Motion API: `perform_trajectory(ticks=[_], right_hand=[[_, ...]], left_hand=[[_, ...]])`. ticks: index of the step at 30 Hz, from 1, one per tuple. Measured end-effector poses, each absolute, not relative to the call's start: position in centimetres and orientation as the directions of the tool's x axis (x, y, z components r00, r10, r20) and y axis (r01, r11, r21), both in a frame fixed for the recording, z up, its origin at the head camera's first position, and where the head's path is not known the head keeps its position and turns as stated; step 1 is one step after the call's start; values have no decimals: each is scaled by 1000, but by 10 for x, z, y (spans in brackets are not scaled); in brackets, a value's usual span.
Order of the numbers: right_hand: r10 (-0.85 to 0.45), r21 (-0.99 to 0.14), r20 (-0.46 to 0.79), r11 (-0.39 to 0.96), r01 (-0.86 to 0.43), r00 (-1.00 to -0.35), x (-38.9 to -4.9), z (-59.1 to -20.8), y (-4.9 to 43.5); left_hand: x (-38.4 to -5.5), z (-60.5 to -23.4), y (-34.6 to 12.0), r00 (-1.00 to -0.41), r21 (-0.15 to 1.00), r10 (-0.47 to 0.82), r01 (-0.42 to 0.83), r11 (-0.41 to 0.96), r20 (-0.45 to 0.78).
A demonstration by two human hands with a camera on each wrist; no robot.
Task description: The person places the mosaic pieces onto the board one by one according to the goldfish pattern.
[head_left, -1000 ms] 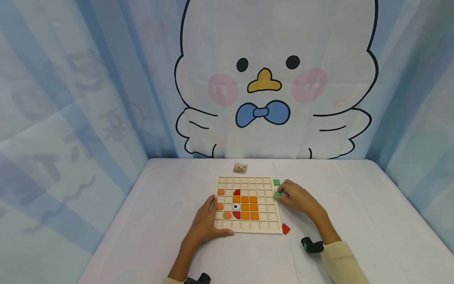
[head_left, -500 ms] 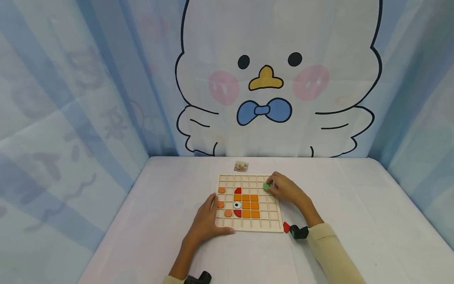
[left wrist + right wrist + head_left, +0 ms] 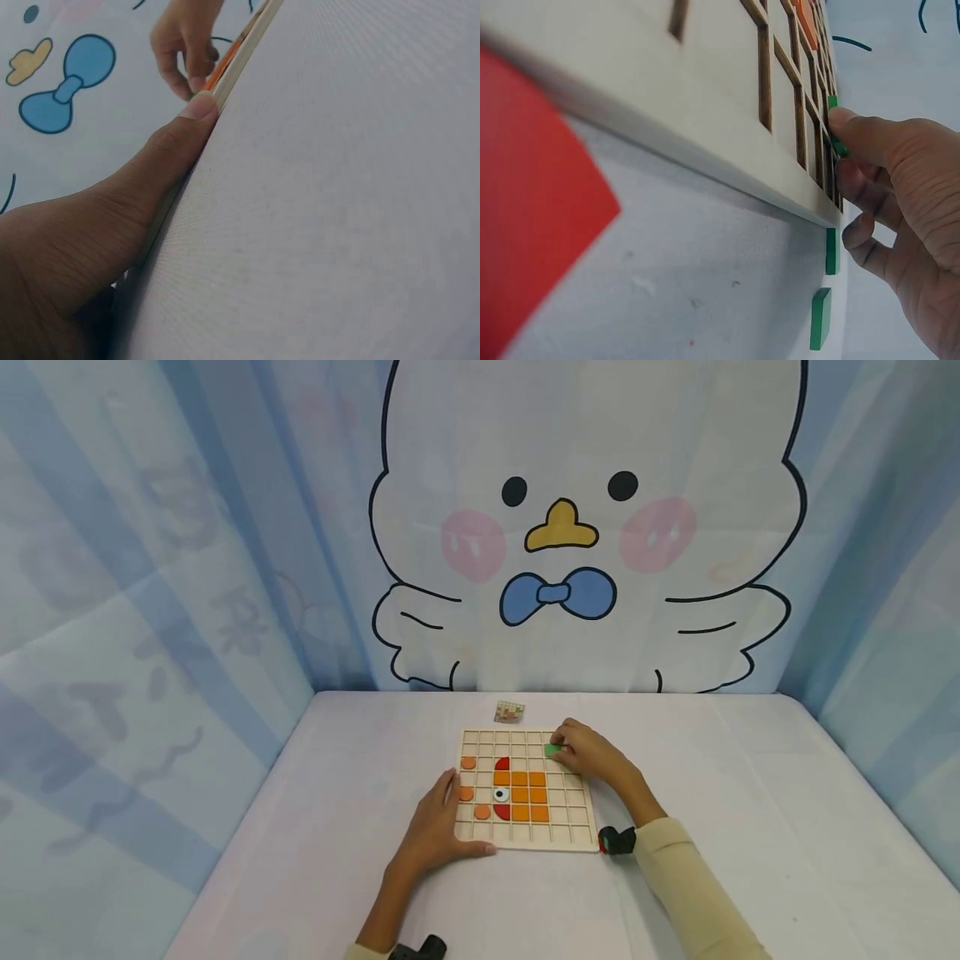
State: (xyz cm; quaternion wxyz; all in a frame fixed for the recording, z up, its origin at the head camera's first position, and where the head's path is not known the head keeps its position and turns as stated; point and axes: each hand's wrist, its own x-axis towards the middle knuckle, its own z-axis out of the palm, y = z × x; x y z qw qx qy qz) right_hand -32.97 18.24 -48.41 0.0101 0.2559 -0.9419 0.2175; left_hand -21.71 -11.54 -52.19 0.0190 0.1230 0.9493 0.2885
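Observation:
A wooden grid board (image 3: 517, 839) lies on the table with coloured pieces in its cells. My left hand (image 3: 435, 822) steadies its near left corner, straight thumb along the near edge and fingers along the left side. My right hand (image 3: 588, 752) pinches a green square tile (image 3: 552, 750) between thumb and fingertips at the board's upper right cells. In the right wrist view that tile (image 3: 834, 124) stands partly on edge over the grid. Orange squares (image 3: 529, 797), red quarter-round pieces (image 3: 502, 812), orange discs (image 3: 482, 812) and an eye piece (image 3: 501, 794) sit on the board.
Two more green tiles (image 3: 821, 319) lie beside the board in the right wrist view, hidden by my right arm in the head view. A red piece (image 3: 536, 202) is near its right corner. A small patterned card (image 3: 509, 712) lies behind the board. A printed curtain (image 3: 555, 643) hangs behind.
My right hand has picked up a green tile from beside the board and carried it left over the upper right cells. My left hand keeps its place at the corner.

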Motion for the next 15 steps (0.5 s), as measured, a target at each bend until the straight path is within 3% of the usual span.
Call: perform_trajectory(ticks=[15], right_hand=[[-462,-399,99,793,-460,-882,-333,-485,180]], left_hand=[[-217,-523,-116,-969,559,244,227,798,45]])
